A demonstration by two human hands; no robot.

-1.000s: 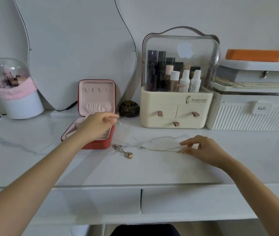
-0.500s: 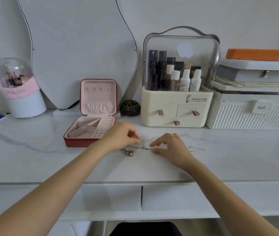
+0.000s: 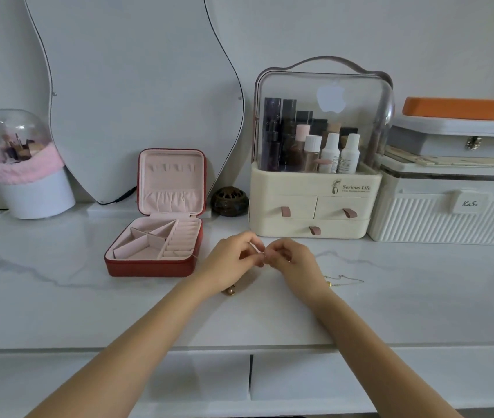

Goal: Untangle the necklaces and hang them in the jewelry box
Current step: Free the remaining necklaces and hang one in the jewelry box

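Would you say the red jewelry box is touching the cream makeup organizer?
Apart. The head view shows bare marble tabletop between the red jewelry box and the cream makeup organizer.

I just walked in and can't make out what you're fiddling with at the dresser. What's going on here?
A person is working on thin necklace chains at a white marble-look tabletop. The left hand and right hand meet in front of the open red jewelry box with pink lining, both pinching a fine silver chain between the fingertips. A thin gold chain lies on the table to the right, and a small round gold pendant peeks out beneath the left wrist. Nothing hangs in the box lid yet.
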